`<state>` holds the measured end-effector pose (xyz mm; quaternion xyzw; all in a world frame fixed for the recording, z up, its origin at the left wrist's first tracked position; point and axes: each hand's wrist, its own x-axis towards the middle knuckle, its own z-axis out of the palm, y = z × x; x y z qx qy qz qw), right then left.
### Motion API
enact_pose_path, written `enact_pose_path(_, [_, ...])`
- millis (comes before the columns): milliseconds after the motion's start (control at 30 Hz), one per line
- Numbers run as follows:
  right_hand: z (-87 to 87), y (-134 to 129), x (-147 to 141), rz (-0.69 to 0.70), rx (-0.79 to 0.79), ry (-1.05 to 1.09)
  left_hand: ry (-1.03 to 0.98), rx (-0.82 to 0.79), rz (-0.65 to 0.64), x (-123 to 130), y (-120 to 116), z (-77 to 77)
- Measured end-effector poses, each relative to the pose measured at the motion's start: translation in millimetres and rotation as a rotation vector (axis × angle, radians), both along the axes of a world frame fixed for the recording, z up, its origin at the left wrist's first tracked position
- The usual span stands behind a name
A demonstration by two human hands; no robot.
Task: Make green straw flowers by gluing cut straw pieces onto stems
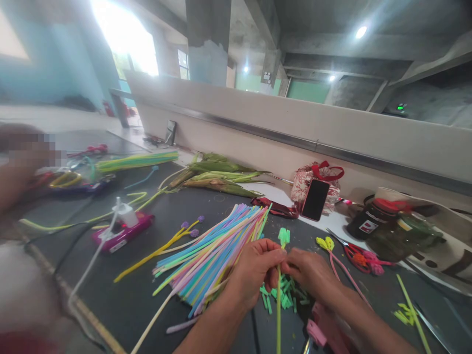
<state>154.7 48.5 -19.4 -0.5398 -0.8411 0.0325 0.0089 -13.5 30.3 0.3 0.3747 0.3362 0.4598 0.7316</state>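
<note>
My left hand [260, 263] is closed, pinching a yellow-green pipe cleaner [279, 314] that hangs down toward the front of the table. At its top sits a tuft of short mint-green pieces [284, 236]. My right hand [311, 270] is also closed, its thumb and fingers pressed together on the stem just under the tuft, against the left fingertips. Below both hands lies a pile of short green pipe cleaner pieces [285, 295], partly hidden by them. To the left of my left hand spreads a big bundle of pastel pipe cleaners [210, 255].
Left lie a yellow stem with purple tips [162, 250] and a magenta power strip [123, 233]; a blurred person sits beyond. Behind are corn husks [221, 174], a phone [315, 199] and a dark jar [372, 219]. Scissors [354, 248], tweezers [431, 324] and a pink object [324, 327] are right.
</note>
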Motion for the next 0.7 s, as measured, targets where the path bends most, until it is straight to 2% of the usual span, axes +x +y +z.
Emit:
enact_pose_path(233, [-9.3,1.5,-7.1,-0.027,-0.008,0.023,-0.028,0.004,0.003,-0.6,-1.2,1.1])
enact_pose_path(433, [11.0,-14.0,-1.5,-0.069,-0.052,0.25,-0.094,-0.051,-0.064,-2.7,-1.0,1.7])
enact_pose_path(500, [20.7,-22.4,2.0,-0.107,-0.119,0.449,-0.103,-0.071,-0.094,-2.1,-2.4,2.1])
enact_pose_path(600, [32.4,-33.8,6.9,-0.22,-0.24,0.893,-0.099,-0.101,-0.138,1.3,-5.5,2.5])
enact_pose_path(700, [39.6,-40.6,7.7,-0.347,-0.208,1.202,-0.075,-0.089,-0.127,5.9,-7.5,2.1])
